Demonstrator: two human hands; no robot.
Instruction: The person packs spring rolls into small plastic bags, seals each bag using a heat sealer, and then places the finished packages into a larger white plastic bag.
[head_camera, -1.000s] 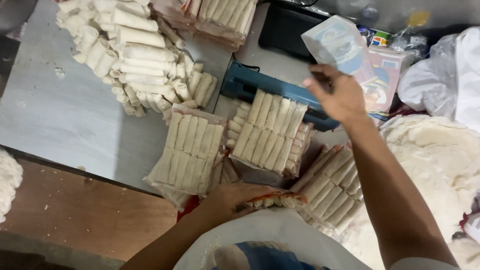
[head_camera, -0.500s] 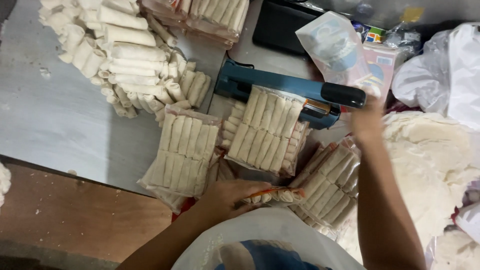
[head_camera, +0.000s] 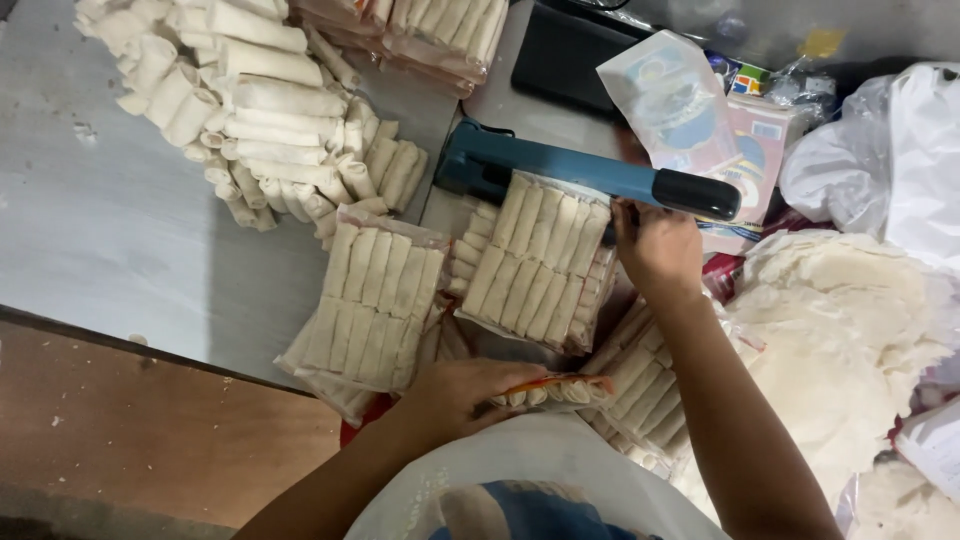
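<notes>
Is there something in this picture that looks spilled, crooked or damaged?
Nothing looks spilled or damaged. The loose rolls lie in an untidy heap on the grey table, and the sealed packs overlap at angles. The left hand holds one pack; the right hand rests beside the blue sealer.

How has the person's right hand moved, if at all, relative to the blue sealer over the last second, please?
Yes: the right hand came down off the blue sealer handle, onto the pack just below it.
</notes>
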